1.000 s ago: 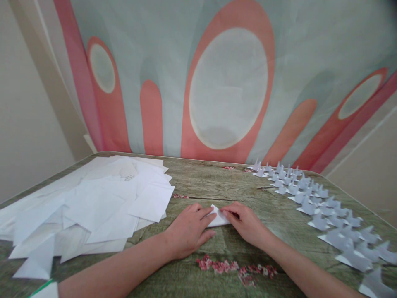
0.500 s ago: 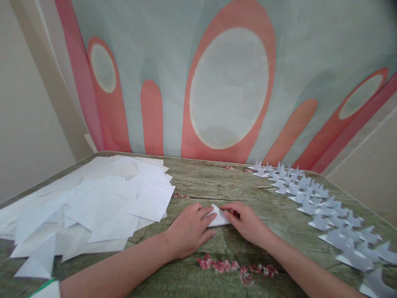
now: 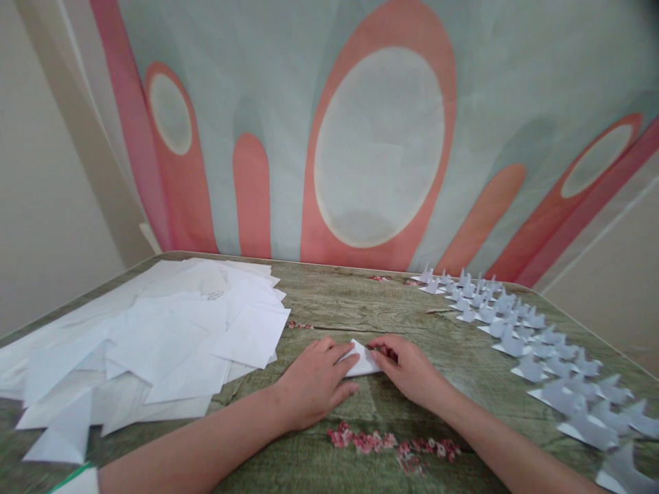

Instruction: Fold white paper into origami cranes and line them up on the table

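White paper, folded small into a wedge, lay pressed flat on the wood-grain tabletop as a person worked it with both hands. That folded paper sat at the middle of the tabletop's near half; the left hand rested flat, fingers spread over the paper's left edge and pinning it down, while the right hand pinched its right end between thumb and fingertips. The step in hand looked like the setting of a crease, and the next move would seem to call for a firm press along the fold with the paper kept from sliding. Left of the folded paper spread a loose heap of white sheets, overlapping and untidy. Right of it, running from the tabletop's far edge to its near corner, stood rows of small finished paper figures, pale and pointed. A printed sprig of red flowers marked the surface just nearer than the hands. Behind the tabletop hung a backdrop of pale green with salmon arches and white ovals, plain walls to either side.
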Demonstrator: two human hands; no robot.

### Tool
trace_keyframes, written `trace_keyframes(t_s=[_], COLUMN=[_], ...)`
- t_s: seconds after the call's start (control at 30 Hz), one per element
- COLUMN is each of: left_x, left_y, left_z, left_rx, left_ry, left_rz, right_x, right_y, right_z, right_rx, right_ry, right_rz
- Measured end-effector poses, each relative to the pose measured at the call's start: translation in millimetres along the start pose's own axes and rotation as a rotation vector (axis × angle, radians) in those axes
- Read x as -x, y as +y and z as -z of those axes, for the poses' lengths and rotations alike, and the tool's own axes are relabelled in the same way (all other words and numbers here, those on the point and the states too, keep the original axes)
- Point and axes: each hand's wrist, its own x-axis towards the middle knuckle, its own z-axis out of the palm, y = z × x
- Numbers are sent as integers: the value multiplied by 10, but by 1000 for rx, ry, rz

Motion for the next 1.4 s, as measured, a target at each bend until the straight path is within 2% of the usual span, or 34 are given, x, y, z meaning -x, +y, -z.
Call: trace_keyframes(t_s=[0.1,0.33,0.73,1.03,1.4], left_x=[0,-15,-59,-189,-200], left_y=[3,24,34,-79,-96], left_z=[4,55,75,93,53], left_rx=[0,-19,-129,-89,-25], left_ry=[5,-4,-24,-67,-73], left_rz=[0,-4,-48,-113,-105], right_x=[23,104,190,281,315], right_y=[-17,-150,-279,-118,-148], right_z=[12,46,135,153,101], right_rx=[39,177,403,450,463], right_ry=[10,-30,-100,-105,-39], right_rz=[45,264,391,367,386])
